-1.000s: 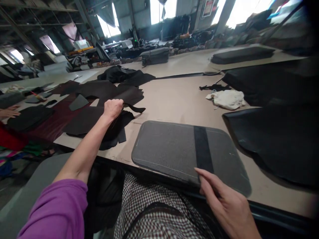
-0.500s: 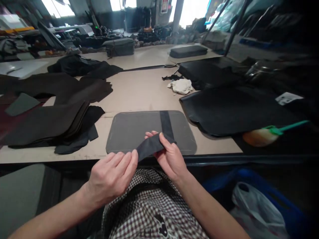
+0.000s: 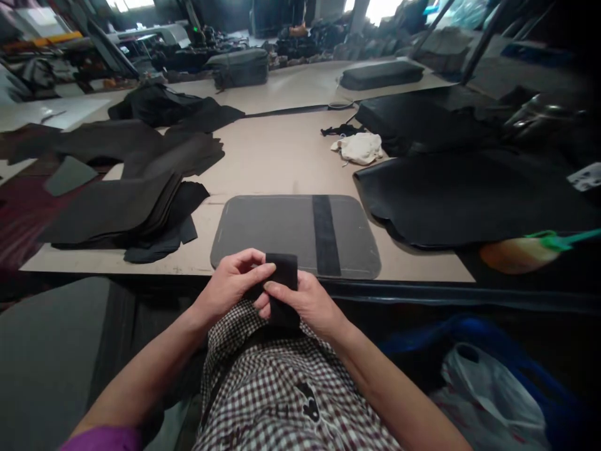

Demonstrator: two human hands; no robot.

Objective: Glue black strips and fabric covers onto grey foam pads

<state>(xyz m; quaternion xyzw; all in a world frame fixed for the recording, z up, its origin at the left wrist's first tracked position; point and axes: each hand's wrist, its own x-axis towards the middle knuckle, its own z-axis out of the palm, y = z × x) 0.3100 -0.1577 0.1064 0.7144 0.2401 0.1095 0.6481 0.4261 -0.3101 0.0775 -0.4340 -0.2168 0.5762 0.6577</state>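
A checked apron [image 3: 277,401] fills the nearest part of the view, with a white plastic bag [image 3: 493,388] low on the right. Above the apron, just in front of the near edge of the worktop [image 3: 277,156], both hands hold a black strip [image 3: 283,269]. The left hand [image 3: 237,279] pinches its upper left side between thumb and fingers; the right hand [image 3: 317,304] grips it lower down, thumb across the front.

Beyond them, a grey panel [image 3: 263,225] with rounded corners lies flat by the middle of the near edge, a dark band [image 3: 325,232] crossing its right part. Towards the near left corner is a stack of dark pieces [image 3: 113,207]. On the right lie a large black sheet [image 3: 469,194] and, nearer the edge, an orange bottle [image 3: 514,254] with a green nozzle.

Farther back, a crumpled white cloth [image 3: 359,148] sits right of centre, and a black heap [image 3: 159,106] lies on the left. Near the far edge are a grey bundle [image 3: 241,67] and, to its right, a flat dark block [image 3: 381,75].
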